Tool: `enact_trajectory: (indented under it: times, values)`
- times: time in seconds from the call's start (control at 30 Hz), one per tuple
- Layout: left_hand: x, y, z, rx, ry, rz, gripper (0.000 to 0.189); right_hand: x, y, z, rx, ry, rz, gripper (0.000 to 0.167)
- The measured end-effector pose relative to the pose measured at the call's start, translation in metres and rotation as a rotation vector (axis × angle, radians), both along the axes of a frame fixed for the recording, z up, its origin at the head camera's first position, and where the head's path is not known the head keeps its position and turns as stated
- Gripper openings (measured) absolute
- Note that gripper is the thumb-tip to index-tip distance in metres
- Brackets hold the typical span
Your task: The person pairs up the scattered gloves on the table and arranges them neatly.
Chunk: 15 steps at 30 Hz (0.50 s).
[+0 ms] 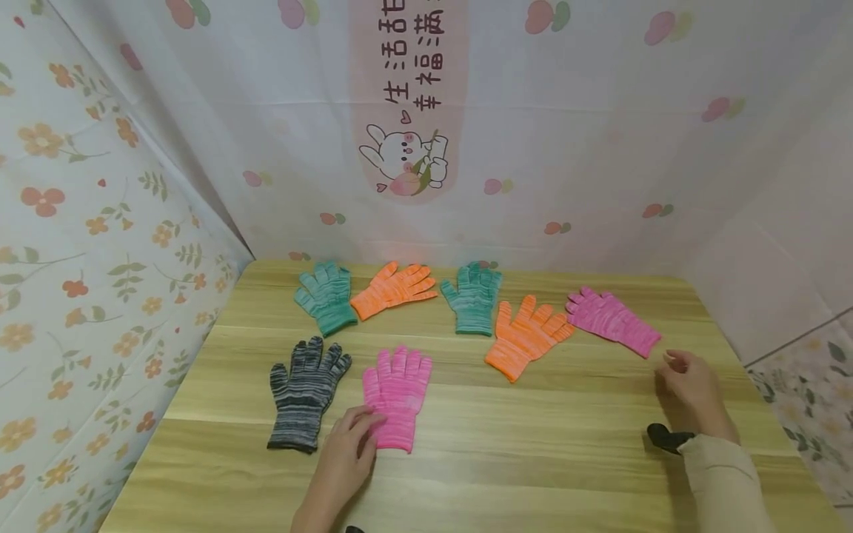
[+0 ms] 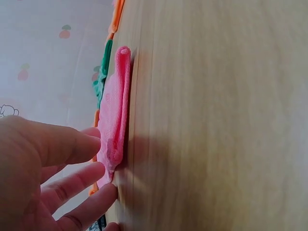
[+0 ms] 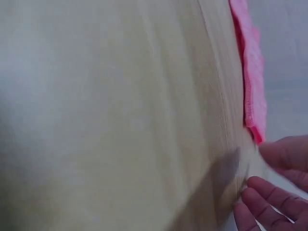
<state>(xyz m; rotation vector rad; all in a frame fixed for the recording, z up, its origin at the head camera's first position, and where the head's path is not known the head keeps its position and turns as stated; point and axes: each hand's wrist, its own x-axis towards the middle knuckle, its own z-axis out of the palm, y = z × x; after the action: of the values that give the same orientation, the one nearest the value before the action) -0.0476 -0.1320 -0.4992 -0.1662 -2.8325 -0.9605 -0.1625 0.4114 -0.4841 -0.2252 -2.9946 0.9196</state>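
Near the front, a pink knit glove [image 1: 398, 396] lies flat with its cuff toward the person. My left hand [image 1: 349, 444] is at its left edge, fingertips overlapping the cuff side in the head view. The left wrist view shows thumb and fingers [image 2: 79, 185] apart beside the pink cuff [image 2: 120, 106]. To the left of that hand lies a black-and-grey glove [image 1: 308, 400]. A second pink glove [image 1: 613, 320] is at the back right, cuff toward my right hand [image 1: 696, 389]. That hand hovers just off the cuff corner [image 3: 255, 118], fingers loosely bent and holding nothing.
Along the back of the wooden table [image 1: 533, 459] lie a green glove [image 1: 326, 296], an orange glove [image 1: 395, 290], another green glove [image 1: 474, 297] and another orange glove [image 1: 529, 334]. A printed curtain [image 1: 566, 148] hangs behind the table's back edge.
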Motion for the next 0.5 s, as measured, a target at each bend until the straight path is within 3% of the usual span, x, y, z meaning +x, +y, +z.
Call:
enact_trajectory:
  times: [0.23,0.4,0.5]
  values:
    - [-0.001,0.001,0.003,0.007,-0.028,0.007,0.03,-0.024,0.005,0.004,0.037,0.001,0.042,0.06]
    - [-0.001,0.0,0.002,0.023,-0.018,0.01,0.032,-0.033,0.003,0.001,0.117,-0.007,-0.006,0.04]
    - [-0.001,0.0,0.002,0.025,-0.018,0.013,0.031,-0.036,0.0,-0.004,0.166,-0.015,-0.026,0.041]
